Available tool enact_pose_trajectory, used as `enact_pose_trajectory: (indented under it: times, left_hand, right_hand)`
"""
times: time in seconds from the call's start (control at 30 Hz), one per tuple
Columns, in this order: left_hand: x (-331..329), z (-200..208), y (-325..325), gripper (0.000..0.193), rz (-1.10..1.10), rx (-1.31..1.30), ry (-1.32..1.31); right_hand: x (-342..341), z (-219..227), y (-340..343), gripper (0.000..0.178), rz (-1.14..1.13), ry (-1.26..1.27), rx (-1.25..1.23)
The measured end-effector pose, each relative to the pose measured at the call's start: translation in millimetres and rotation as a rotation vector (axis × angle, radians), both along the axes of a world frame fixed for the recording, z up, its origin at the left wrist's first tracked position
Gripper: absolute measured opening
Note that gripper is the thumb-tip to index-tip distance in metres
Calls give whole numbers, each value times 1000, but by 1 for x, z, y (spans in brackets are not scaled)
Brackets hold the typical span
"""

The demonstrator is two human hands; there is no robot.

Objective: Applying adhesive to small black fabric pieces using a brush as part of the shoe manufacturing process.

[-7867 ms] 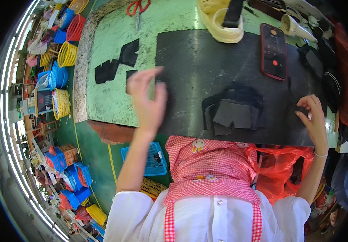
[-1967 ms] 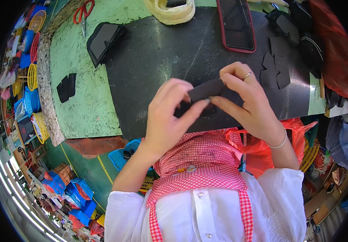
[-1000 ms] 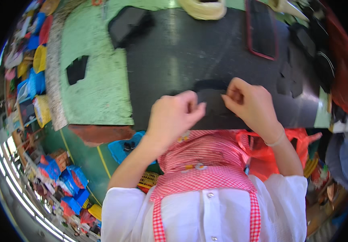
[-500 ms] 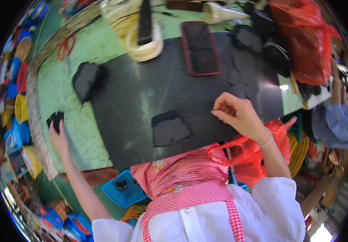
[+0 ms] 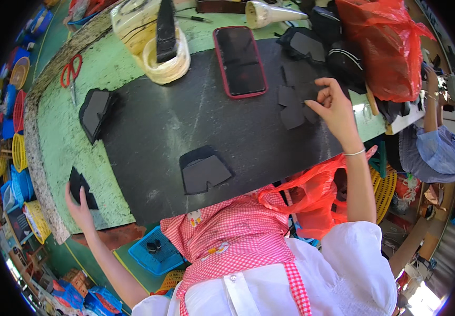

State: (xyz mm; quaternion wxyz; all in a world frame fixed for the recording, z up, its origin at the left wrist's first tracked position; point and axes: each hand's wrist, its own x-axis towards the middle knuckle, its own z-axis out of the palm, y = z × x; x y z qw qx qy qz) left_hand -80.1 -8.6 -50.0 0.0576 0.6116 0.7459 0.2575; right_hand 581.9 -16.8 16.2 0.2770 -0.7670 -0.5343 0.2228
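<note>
At the left, my left hand point(image 5: 81, 211) has its fingers apart at a black cut piece point(image 5: 83, 187) on the green tabletop, with fingertips touching its lower edge. My right hand point(image 5: 338, 117) hovers at the right side of the black mat point(image 5: 148, 121), thumb and index finger apart and the other fingers bent. Beside its thumb lie flat dark grey notched pieces point(image 5: 290, 108). In front of me on the mat rests a black fabric piece with a grey notched piece point(image 5: 205, 175) on top. A stack of similar black pieces point(image 5: 96, 113) sits at the mat's left edge.
A phone in a red case point(image 5: 240, 62) lies on the mat, right of a cream container with a black strip point(image 5: 167, 58). Red scissors point(image 5: 71, 73) lie far left. A red plastic bag point(image 5: 380, 50) and black pieces point(image 5: 304, 45) stand back right. Another person point(image 5: 430, 152) is at the right.
My right hand has moved away from me and right, toward the grey pieces. My left hand's grip on the black piece has opened, and the piece now lies spread on the table. The view has shifted slightly.
</note>
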Motion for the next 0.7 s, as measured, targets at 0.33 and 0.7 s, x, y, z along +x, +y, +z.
enact_pose_trajectory:
  times: [0.33, 0.7]
  left_hand:
    - [9, 19, 12, 41, -11, 127, -180]
    - [112, 77, -7, 40, -181, 101, -591]
  right_hand:
    - [14, -3, 2, 41, 126, -73, -113]
    - [10, -2, 8, 29, 225, -147, 16]
